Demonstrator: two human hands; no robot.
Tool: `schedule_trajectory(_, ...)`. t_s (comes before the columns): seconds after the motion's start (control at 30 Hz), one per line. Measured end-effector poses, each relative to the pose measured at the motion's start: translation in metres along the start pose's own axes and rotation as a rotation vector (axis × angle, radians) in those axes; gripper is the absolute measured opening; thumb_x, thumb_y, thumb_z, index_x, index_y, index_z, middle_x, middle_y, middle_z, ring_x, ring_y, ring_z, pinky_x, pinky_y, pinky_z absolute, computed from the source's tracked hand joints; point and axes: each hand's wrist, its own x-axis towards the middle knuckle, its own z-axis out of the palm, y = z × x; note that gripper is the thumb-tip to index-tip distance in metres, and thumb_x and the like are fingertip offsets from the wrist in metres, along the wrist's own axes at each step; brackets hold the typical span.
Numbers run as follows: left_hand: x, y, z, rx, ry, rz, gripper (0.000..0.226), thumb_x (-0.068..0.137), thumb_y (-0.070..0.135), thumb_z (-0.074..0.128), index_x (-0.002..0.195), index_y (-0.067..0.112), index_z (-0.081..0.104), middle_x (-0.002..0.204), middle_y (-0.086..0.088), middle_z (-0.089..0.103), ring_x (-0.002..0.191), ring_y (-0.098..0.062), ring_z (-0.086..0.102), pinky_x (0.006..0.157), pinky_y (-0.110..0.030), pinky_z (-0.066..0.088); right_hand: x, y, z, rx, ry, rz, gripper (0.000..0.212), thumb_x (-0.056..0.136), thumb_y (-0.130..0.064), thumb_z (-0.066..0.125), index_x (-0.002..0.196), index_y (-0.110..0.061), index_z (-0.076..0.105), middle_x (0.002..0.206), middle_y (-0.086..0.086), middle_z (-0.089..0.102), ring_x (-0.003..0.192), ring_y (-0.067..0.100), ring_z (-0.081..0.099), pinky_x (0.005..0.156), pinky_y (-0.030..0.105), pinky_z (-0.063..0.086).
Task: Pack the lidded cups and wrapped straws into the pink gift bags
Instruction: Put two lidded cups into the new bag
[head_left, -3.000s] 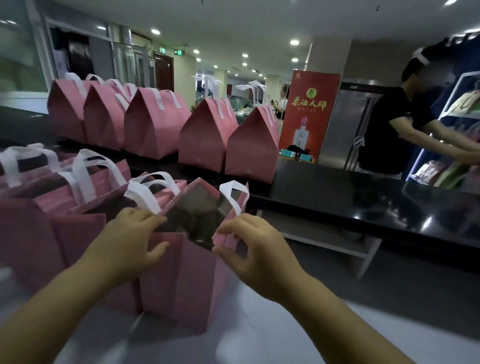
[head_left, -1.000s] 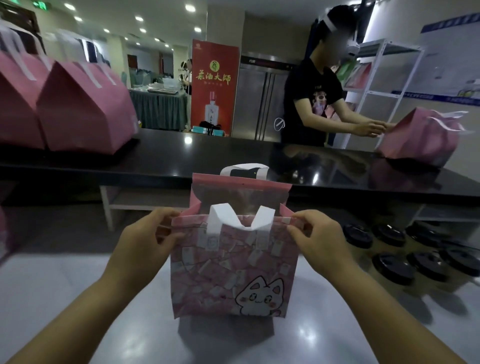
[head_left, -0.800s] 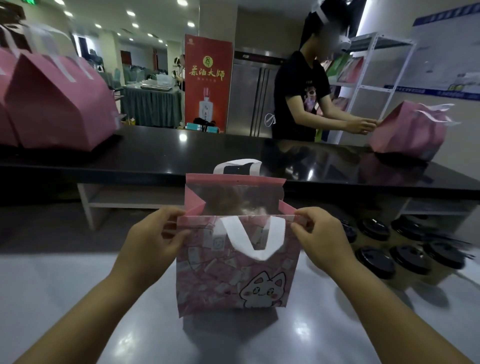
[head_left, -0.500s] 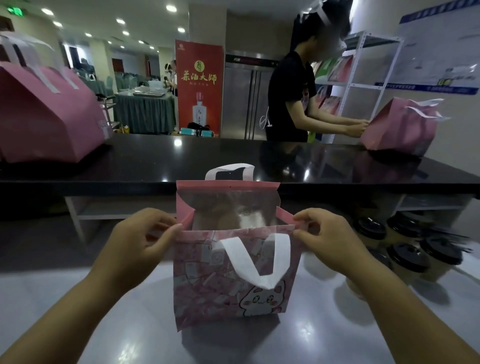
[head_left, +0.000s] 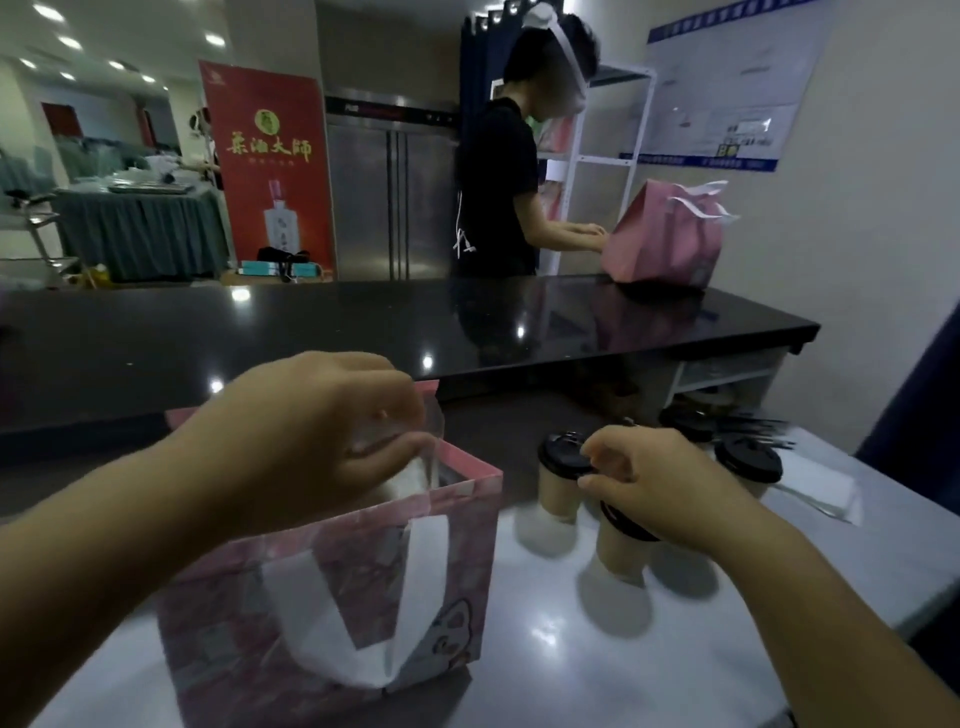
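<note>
- Your left hand (head_left: 322, 431) pinches the far rim of the pink gift bag (head_left: 332, 597), thumb and fingers (head_left: 387, 382) closed on its clear panel. The bag stands upright on the counter (head_left: 571, 675). If that rim goes slack, the mouth may fold shut just as a cup arrives.
- Your right hand (head_left: 660, 483) curls at the black lid (head_left: 561, 457) of the lidded cup (head_left: 558, 491) just right of the bag. Blur hides whether those fingers (head_left: 602, 447) have closed on it, so I cannot tell if you have a grip.
- Lifting by the lid alone could pop it off and spill the drink, so take the cup wall instead.
- A second cup (head_left: 621, 553) stands under your wrist, close beside the first. A sideways sweep toward the bag could knock it over.
- The bag looks light, and a cup catching its edge could tip it.
</note>
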Motion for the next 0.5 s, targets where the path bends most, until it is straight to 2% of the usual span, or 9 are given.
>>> schedule_trajectory(0.07, 0.02, 0.006, 0.011, 0.065, -0.059, 0.072, 0.038, 0.08, 0.06, 0.037, 0.089, 0.033, 0.062, 0.084, 0.015, 0.059, 0.068, -0.002, 0.057, 0.056, -0.024, 0.052, 0.006, 0.021, 0.001, -0.101, -0.1, 0.058, 0.034, 0.084, -0.042, 0.063, 0.115, -0.031, 0.055, 0.111, -0.011, 0.06, 0.098, 0.011, 0.058, 0.082, 0.033, 0.052)
schedule_trajectory(0.17, 0.048, 0.013, 0.028, 0.148, -0.135, 0.134, 0.041, 0.076, 0.059, 0.034, 0.095, 0.034, 0.06, 0.093, 0.015, 0.06, 0.076, -0.002, 0.058, 0.061, -0.021, 0.051, 0.02, 0.052, 0.006, -0.283, -0.213, 0.076, 0.034, 0.084, -0.048, 0.06, 0.11, -0.028, 0.05, 0.116, -0.005, 0.053, 0.097, 0.015, 0.054, 0.074, 0.03, 0.047)
schedule_trajectory(0.2, 0.058, 0.015, 0.035, 0.176, -0.173, 0.133, 0.042, 0.076, 0.06, 0.033, 0.098, 0.035, 0.058, 0.096, 0.016, 0.059, 0.079, -0.001, 0.058, 0.064, -0.02, 0.051, 0.026, 0.063, 0.008, -0.325, -0.241, 0.08, 0.038, 0.084, -0.049, 0.059, 0.112, -0.027, 0.048, 0.116, -0.003, 0.051, 0.098, 0.018, 0.053, 0.076, 0.032, 0.048)
schedule_trajectory(0.33, 0.087, 0.023, 0.059, 0.263, -0.305, 0.108, 0.039, 0.082, 0.061, 0.038, 0.109, 0.037, 0.051, 0.106, 0.017, 0.054, 0.089, -0.003, 0.056, 0.072, -0.024, 0.052, 0.05, 0.099, 0.025, -0.319, -0.322, 0.077, 0.061, 0.076, -0.056, 0.063, 0.126, -0.029, 0.04, 0.126, 0.001, 0.042, 0.111, 0.026, 0.046, 0.087, 0.042, 0.048)
schedule_trajectory(0.43, 0.094, 0.024, 0.074, 0.281, -0.347, 0.115, 0.035, 0.084, 0.061, 0.039, 0.107, 0.037, 0.048, 0.106, 0.019, 0.053, 0.091, -0.002, 0.055, 0.073, -0.019, 0.05, 0.062, 0.118, 0.044, -0.349, -0.388, 0.061, 0.079, 0.072, -0.059, 0.065, 0.136, -0.03, 0.03, 0.133, 0.004, 0.036, 0.119, 0.031, 0.04, 0.09, 0.044, 0.046)
schedule_trajectory(0.5, 0.094, 0.022, 0.08, 0.277, -0.339, 0.13, 0.035, 0.082, 0.063, 0.036, 0.106, 0.039, 0.046, 0.105, 0.021, 0.053, 0.09, 0.0, 0.054, 0.071, -0.016, 0.047, 0.068, 0.128, 0.054, -0.369, -0.44, 0.044, 0.081, 0.073, -0.058, 0.065, 0.139, -0.03, 0.028, 0.134, 0.005, 0.036, 0.12, 0.033, 0.039, 0.091, 0.044, 0.044)
